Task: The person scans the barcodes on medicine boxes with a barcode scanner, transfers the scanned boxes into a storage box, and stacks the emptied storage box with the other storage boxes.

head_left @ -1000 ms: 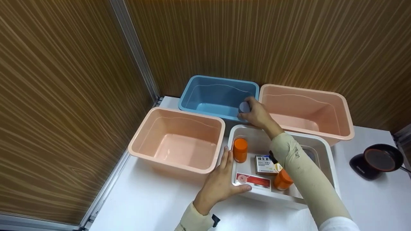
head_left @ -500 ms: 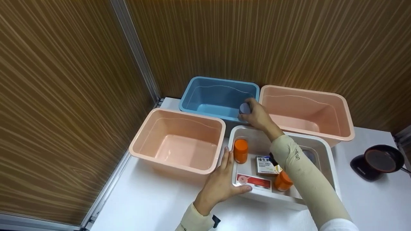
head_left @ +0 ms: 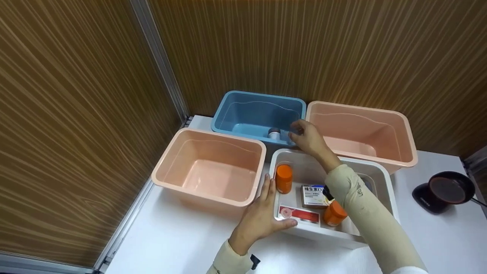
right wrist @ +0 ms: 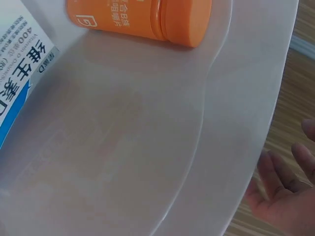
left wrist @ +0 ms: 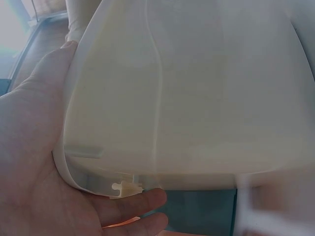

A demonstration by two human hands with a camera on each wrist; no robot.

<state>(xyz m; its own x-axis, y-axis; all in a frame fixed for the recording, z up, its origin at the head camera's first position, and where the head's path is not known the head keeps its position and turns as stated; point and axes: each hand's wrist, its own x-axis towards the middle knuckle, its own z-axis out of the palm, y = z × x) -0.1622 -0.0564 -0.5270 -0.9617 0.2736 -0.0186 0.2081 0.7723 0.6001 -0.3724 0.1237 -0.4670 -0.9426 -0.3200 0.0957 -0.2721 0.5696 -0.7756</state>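
Observation:
In the head view my right hand (head_left: 309, 137) is over the front right corner of the blue bin (head_left: 262, 95), its fingers apart and holding nothing. Inside that bin, left of the fingers, is a small white bottle with a dark cap (head_left: 274, 134). My left hand (head_left: 258, 219) rests on the near left corner of the white bin (head_left: 335, 234), thumb on the front rim and straight fingers along the left side. Within the white bin are an orange bottle (head_left: 284, 179), a second orange bottle (head_left: 335, 214), a white vitamin box (head_left: 314, 196) and a red-and-white box (head_left: 299, 215).
A peach bin (head_left: 213, 163) stands at left, close beside the left hand. Another peach bin (head_left: 354, 129) is at the back right, against the blue one. On the right of the white table (head_left: 159, 232) sits a black pan-like item (head_left: 451, 187) on a black base.
My right hand has let go of the small bottle, which now sits in the blue bin, and has drawn back slightly to the right with fingers spread. My left hand has stayed put.

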